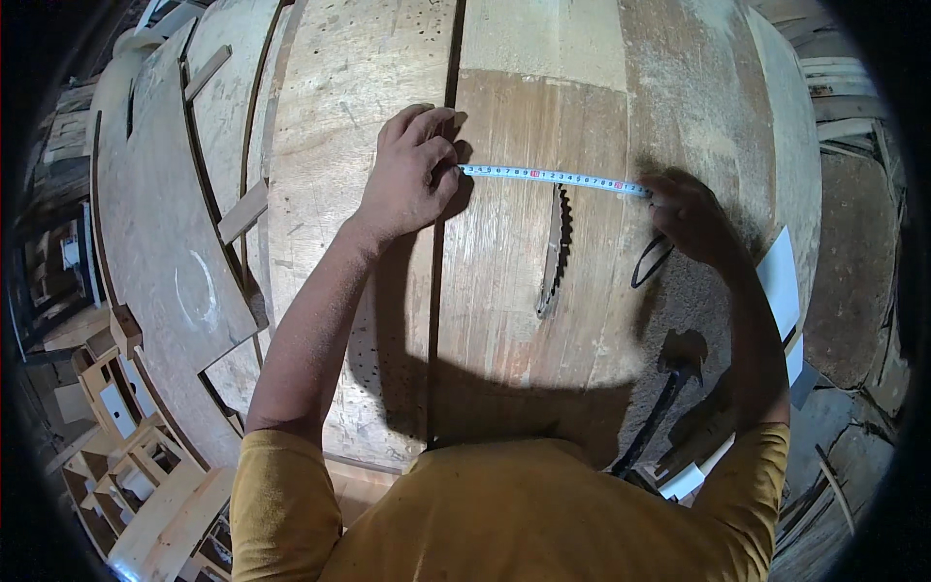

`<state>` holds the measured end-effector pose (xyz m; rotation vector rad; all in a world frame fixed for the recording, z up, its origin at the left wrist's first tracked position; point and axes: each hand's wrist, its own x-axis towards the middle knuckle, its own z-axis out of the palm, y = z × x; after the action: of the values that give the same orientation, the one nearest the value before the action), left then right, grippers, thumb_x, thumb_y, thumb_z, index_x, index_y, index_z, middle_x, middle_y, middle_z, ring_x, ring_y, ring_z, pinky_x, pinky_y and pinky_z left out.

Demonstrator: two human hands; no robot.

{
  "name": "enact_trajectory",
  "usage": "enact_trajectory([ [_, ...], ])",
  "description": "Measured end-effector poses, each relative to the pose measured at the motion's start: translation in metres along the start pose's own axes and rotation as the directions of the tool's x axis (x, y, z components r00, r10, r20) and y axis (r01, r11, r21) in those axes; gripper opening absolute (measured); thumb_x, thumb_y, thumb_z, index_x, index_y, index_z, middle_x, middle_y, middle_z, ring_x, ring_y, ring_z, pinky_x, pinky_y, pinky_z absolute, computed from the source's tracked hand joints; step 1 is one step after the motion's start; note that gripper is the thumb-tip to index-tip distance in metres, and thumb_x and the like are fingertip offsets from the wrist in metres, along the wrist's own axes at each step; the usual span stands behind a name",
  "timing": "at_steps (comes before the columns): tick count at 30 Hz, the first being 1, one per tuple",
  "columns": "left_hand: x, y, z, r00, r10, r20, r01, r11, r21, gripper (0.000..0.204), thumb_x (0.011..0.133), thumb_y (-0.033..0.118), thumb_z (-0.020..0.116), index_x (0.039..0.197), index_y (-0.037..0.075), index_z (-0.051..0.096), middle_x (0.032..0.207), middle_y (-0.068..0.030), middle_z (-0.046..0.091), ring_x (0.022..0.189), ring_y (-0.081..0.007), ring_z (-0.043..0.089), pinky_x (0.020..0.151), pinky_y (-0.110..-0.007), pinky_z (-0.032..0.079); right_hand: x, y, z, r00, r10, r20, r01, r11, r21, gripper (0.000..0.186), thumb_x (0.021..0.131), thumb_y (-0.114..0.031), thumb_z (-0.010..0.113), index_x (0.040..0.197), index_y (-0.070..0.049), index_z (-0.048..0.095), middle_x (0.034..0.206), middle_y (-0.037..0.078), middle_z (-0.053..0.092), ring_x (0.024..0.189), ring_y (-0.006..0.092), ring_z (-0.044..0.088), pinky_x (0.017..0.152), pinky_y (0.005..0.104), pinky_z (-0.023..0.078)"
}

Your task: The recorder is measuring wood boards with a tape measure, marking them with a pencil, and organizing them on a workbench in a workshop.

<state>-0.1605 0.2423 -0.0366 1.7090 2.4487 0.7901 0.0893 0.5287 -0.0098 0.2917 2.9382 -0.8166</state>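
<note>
**Tape stretched across the saw table, both hands on it**

Nearest my camera is the mustard-yellow shirt (504,514), filling the lower edge, with both bare forearms running up from it onto the pale plywood saw table (524,320).

My left hand (412,175) lies knuckles up on the table beside a dark seam between two boards. Its fingers are curled in and the thumb side presses down on the near end of the white measuring tape with red marks (553,177). I read that as a pinch on the tape's end, fingers mostly closed.

The tape runs flat from that hand to the right across the board, passing just above the top of the toothed circular saw blade (555,257), which stands up through a slot in the table.

My right hand (693,218) sits in shadow at the far end of the tape. It covers that end, and a thin black loop (650,262) hangs below it. How tightly the fingers close I cannot tell; the shadow hides them.

A dark-handled hammer (664,407) lies on the table near my right elbow. Curved plywood offcuts (165,252) are stacked to the left of the table, well apart from the hands.
</note>
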Motion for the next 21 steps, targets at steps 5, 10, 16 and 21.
enact_trajectory([
  [5,-0.0004,-0.0016,-0.0014,1.0,-0.014,0.009,0.014,0.999,-0.035,0.014,0.075,0.009,0.065,0.087,0.003,0.065,0.131,-0.0131,0.052,0.128,-0.0352,0.04,0.109,-0.047,0.032,-0.0008,-0.0013,0.0013,0.998,0.055,0.029,-0.056,0.997,0.046,0.037,0.074,-0.003,0.057,0.111,0.001,0.061,0.089,0.018,0.059,0.077,0.0324,0.06,0.076,0.0436,0.051],
  [10,-0.0002,0.0001,-0.0046,0.999,-0.024,0.047,0.028,0.997,-0.074,0.013,0.076,0.008,0.066,0.086,0.001,0.062,0.135,-0.0155,0.05,0.131,-0.0376,0.037,0.11,-0.047,0.031,0.0004,-0.0025,0.002,0.999,0.043,0.033,-0.045,0.997,0.059,0.039,0.074,-0.003,0.058,0.113,0.001,0.061,0.095,0.02,0.061,0.083,0.0337,0.062,0.08,0.0438,0.051],
  [16,-0.0003,-0.0002,-0.0037,0.999,-0.019,0.032,0.02,0.999,-0.035,0.015,0.075,0.007,0.066,0.089,0.002,0.064,0.132,-0.0132,0.052,0.129,-0.0349,0.039,0.11,-0.045,0.033,-0.0002,-0.0058,0.0011,0.994,0.083,0.064,-0.086,0.995,0.048,0.039,0.076,-0.005,0.058,0.114,0.0,0.062,0.104,0.021,0.062,0.094,0.0358,0.062,0.088,0.0437,0.05],
  [21,-0.0006,-0.0009,-0.0031,0.999,-0.013,0.032,0.014,0.999,-0.032,0.015,0.076,0.008,0.066,0.089,0.003,0.064,0.132,-0.0141,0.052,0.129,-0.0356,0.04,0.11,-0.046,0.034,-0.0009,-0.0041,0.0042,0.994,0.101,0.038,-0.102,0.994,0.033,0.037,0.078,-0.008,0.059,0.115,-0.001,0.062,0.11,0.023,0.062,0.101,0.0372,0.061,0.093,0.0458,0.048],
])
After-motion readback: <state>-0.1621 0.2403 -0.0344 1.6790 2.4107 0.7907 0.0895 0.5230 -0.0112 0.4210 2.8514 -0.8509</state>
